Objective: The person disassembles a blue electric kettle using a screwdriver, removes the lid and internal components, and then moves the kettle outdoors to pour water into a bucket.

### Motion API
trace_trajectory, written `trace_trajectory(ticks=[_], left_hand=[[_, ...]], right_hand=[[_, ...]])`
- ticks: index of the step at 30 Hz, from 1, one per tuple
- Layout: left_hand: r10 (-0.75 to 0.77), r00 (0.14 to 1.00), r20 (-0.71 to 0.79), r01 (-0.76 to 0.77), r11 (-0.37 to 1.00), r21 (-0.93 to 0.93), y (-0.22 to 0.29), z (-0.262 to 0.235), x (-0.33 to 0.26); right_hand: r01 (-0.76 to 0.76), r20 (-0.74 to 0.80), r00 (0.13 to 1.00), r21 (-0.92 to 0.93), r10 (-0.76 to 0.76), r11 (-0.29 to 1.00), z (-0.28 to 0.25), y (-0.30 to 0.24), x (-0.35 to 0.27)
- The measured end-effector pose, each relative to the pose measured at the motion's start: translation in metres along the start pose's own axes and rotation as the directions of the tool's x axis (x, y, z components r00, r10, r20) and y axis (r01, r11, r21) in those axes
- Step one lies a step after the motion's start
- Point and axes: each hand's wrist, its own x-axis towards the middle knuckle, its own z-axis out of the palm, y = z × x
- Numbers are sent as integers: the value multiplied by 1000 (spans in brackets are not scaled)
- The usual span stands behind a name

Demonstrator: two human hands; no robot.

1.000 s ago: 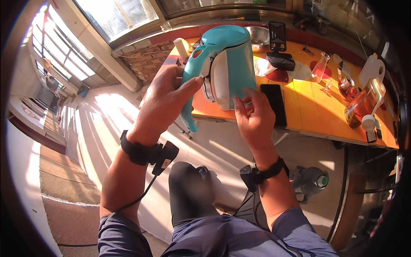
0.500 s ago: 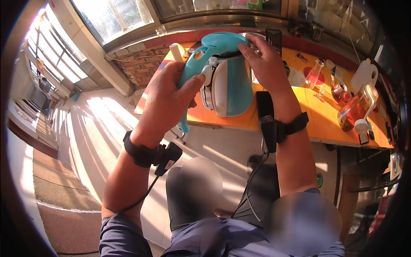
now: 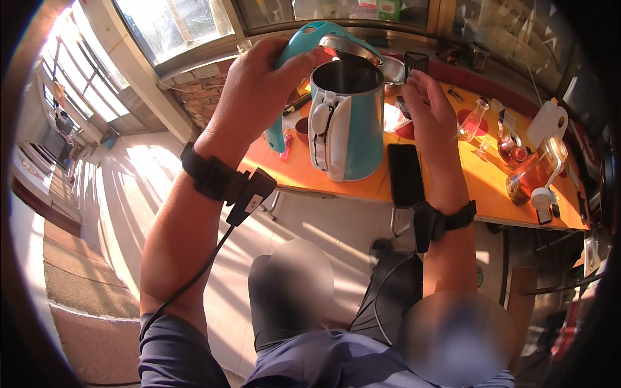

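Note:
A turquoise and white electric kettle body [image 3: 363, 129] stands upright on the orange table, its dark inside showing from above. White parts and dark wiring lie bare on its handle side. My left hand [image 3: 259, 87] is closed around the turquoise handle cover [image 3: 303, 43], which carries the lid. The lid's shiny metal underside [image 3: 349, 48] is tilted up above the kettle's mouth, and the cover's lower end hangs beside the body. To the right of the kettle, my right hand [image 3: 432, 113] is raised and open, apart from it, with nothing visible in its fingers.
A black phone [image 3: 406, 178] lies at the front edge of the orange table [image 3: 482, 184]. On the right stand a glass pitcher of reddish liquid [image 3: 533, 171], a glass flask [image 3: 475, 119] and a white jug [image 3: 548, 123]. Behind the kettle is a metal bowl [image 3: 392, 70].
The handle cover and lid have come up off the kettle body in my left hand, opening its mouth to view. My right hand has let go of the lid and moved right and down.

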Motion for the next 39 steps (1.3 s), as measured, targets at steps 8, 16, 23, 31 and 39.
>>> trace_trajectory(ticks=[8,16,23,31,39], left_hand=[[53,999,2,-53,993,-107,14,1,20],[1,994,-113,-4,1000,-23,3,-42,-5],[-91,933,-349,109,993,32,-49,-112,-55],[-49,915,-402,266,820,506,-153,-132,-74],[253,954,-158,-109,790,604,-211,-98,-41]], right_hand=[[-111,4,994,92,111,990,-16,-24,-16],[-92,15,996,76,91,993,-13,-20,-16],[-136,70,989,107,129,985,-31,-40,-59],[-150,195,967,-80,163,985,-65,-32,-120],[-299,196,920,-211,340,931,-87,-46,-145]])
